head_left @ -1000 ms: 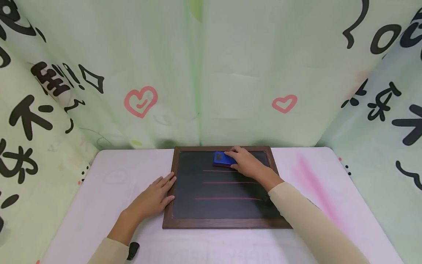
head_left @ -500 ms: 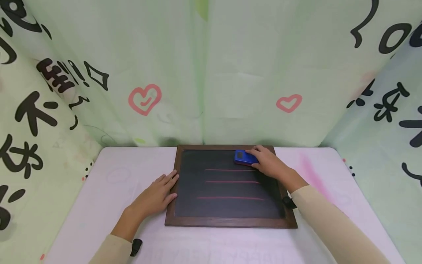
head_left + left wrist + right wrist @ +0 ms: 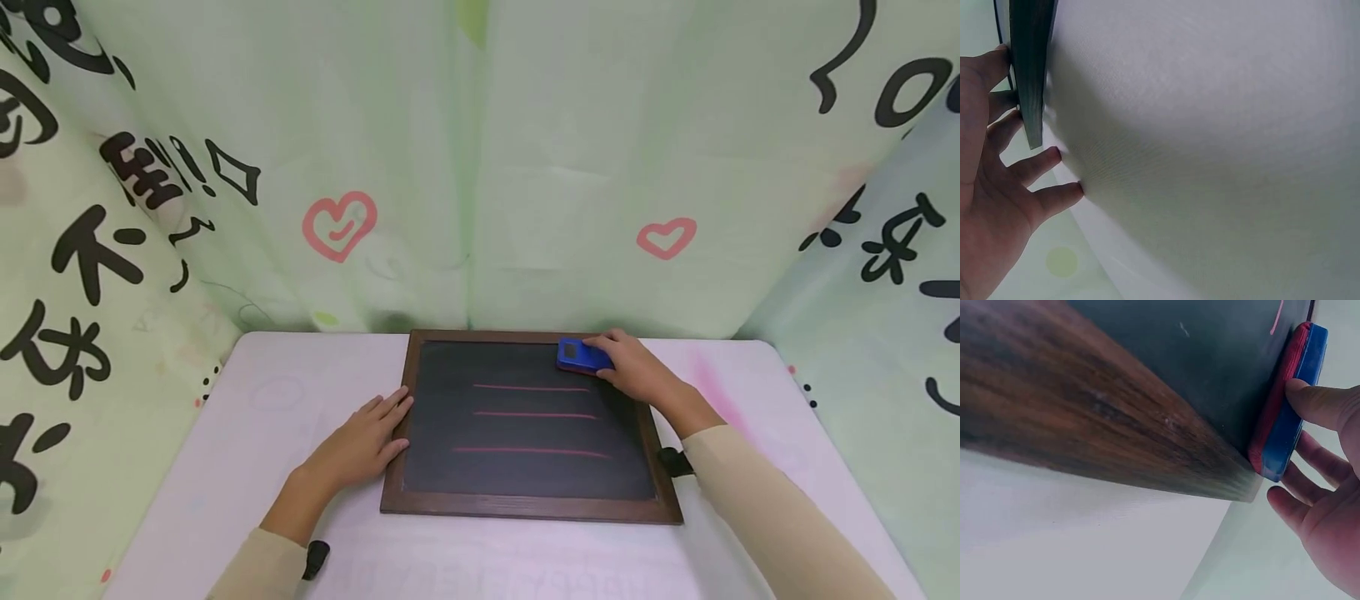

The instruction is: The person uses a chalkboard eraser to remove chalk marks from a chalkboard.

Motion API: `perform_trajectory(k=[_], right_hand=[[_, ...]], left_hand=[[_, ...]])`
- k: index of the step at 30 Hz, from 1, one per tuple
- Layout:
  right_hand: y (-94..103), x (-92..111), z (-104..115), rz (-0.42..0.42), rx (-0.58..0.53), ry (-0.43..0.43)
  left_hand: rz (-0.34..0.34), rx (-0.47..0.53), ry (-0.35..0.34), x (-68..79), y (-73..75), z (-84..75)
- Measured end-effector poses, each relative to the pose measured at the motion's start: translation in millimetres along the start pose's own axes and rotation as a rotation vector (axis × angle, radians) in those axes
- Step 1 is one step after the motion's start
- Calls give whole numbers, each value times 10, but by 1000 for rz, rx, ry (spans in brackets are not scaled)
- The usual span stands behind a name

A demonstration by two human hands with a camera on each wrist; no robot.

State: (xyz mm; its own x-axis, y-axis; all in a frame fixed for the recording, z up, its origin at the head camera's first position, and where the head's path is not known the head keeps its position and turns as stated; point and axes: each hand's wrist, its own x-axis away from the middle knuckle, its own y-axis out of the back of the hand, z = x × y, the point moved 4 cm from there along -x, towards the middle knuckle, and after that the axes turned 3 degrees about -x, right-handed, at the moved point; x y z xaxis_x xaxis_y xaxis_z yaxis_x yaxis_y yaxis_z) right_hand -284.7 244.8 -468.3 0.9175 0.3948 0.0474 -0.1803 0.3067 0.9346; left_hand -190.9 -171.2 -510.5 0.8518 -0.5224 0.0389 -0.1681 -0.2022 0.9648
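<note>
A blackboard [image 3: 525,475] in a brown wooden frame lies on the table, with three pink chalk lines [image 3: 536,415] across it. My right hand [image 3: 637,367] grips a blue board eraser [image 3: 583,356] at the board's top right corner. In the right wrist view the red felt side of the eraser [image 3: 1279,400] faces the board surface, the thumb on one side and fingers on the other. My left hand [image 3: 360,442] rests at the frame's left edge with extended fingers. The left wrist view has its fingertips [image 3: 1069,194] spread along the frame edge and the tabletop.
The board lies on a white table [image 3: 262,433] with a pink smear at its right. Pale green curtains [image 3: 555,167] with black writing and pink hearts surround the table at the back and sides. A black strap piece [image 3: 675,462] sits at the right wrist.
My right hand has slid the eraser rightward along the top of the board to the corner. The left hand stays at the left edge. The head view has shifted slightly.
</note>
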Motion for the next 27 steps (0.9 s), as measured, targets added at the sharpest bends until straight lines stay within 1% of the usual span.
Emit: perform_trajectory(k=[2, 7, 14, 16, 19, 27], right_hand=[[11, 11, -15, 10, -10, -8], [37, 17, -27, -3, -4, 13], [-49, -40, 5, -23, -18, 46], [-77, -73, 47, -35, -24, 62], [-126, -149, 130, -31, -31, 74], [-279, -398, 477, 54, -16, 72]], left_hand=[[2, 0, -1, -7, -6, -4], [-7, -7, -7, -21, -7, -14], [7, -11, 10, -9, 2, -19], [8, -13, 10, -9, 5, -19], [6, -20, 10, -9, 9, -16], [5, -15, 13, -3, 4, -13]])
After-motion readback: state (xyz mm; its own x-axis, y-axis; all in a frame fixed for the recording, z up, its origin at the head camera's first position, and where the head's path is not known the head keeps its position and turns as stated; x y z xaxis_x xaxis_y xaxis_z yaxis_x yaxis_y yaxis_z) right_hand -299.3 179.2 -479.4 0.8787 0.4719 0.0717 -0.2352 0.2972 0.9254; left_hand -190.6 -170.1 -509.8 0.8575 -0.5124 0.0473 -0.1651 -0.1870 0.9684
